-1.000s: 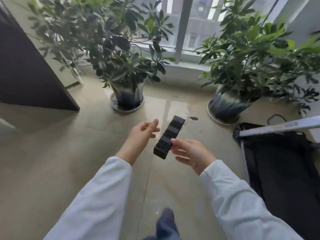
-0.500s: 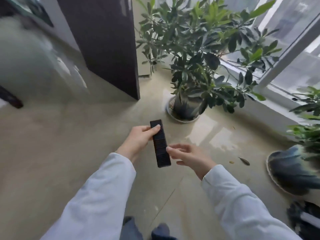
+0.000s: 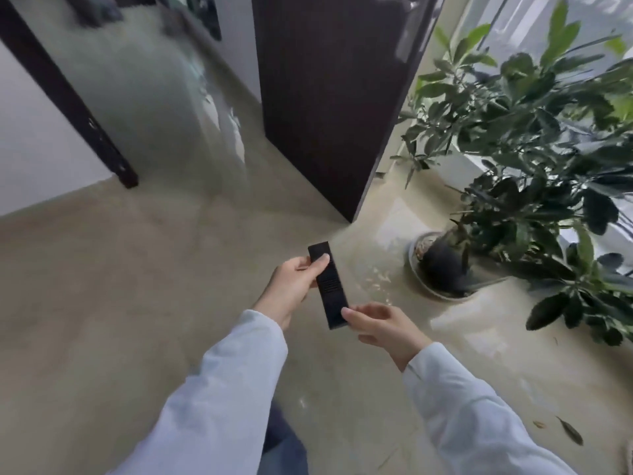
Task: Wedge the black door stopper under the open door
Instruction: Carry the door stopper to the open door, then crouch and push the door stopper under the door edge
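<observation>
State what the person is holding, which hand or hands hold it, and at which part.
The black door stopper, held by both hands: the left hand pinches its far end, the right hand its near end.

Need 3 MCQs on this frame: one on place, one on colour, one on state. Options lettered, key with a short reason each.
1. Where is the door stopper?
A. Lying on the floor
B. Held between both hands, above the floor
C. Under the door

2. What colour is the door?
A. White
B. Dark brown
C. Green

3. How does the potted plant stand relative to the door?
A. On the floor to the door's right
B. Hung on the door
C. To the door's left, against the white wall

Key:
1 B: the left hand grips its far end and the right hand its near end, with the floor below.
2 B: its face is dark brown wood grain.
3 A: its pot sits on the floor past the door's free edge.
</observation>
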A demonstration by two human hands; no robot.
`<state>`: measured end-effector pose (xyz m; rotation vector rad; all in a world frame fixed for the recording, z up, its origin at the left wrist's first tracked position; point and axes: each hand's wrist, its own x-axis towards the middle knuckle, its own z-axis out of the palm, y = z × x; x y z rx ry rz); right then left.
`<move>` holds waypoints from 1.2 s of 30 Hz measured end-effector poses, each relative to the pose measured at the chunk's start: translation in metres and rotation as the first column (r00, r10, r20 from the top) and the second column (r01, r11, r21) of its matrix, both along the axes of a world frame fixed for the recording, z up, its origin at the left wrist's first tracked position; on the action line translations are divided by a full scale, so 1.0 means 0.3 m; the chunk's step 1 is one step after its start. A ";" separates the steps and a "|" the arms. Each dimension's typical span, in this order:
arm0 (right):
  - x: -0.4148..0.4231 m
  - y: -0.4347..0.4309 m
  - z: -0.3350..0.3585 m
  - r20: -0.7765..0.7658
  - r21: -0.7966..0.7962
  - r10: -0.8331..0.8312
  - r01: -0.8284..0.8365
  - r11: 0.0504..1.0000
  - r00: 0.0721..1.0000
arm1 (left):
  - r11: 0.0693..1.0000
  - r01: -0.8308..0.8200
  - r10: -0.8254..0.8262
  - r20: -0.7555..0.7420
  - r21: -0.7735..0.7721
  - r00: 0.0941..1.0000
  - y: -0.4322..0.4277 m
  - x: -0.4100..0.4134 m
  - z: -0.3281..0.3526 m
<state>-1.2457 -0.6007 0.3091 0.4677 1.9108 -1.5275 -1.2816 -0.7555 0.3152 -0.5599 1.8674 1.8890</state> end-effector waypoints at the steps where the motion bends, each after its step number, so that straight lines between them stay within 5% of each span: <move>1: -0.042 -0.030 -0.006 0.010 -0.015 -0.019 0.019 1.000 1.000 | 1.000 0.016 -0.016 0.011 -0.003 1.000 -0.031 -0.030 -0.003; 8: -0.346 -0.181 -0.032 0.045 -0.081 -0.122 0.125 0.989 0.992 | 0.989 0.146 -0.144 0.087 -0.022 0.986 -0.198 -0.223 -0.049; 26: -1.262 -0.255 -0.115 0.100 -0.105 0.047 -0.036 0.994 0.994 | 0.993 0.103 -0.098 0.102 -0.048 0.990 -0.256 -1.078 -0.116; 31: -1.519 -0.257 -0.121 0.062 -0.101 -0.144 0.150 0.984 0.988 | 0.958 0.280 -0.268 0.154 -0.060 0.951 -0.318 -1.242 -0.151; 36: -1.690 -0.283 -0.166 0.057 0.022 -0.157 0.156 0.988 0.986 | 0.923 0.382 -0.367 0.197 -0.045 0.909 -0.399 -1.400 -0.210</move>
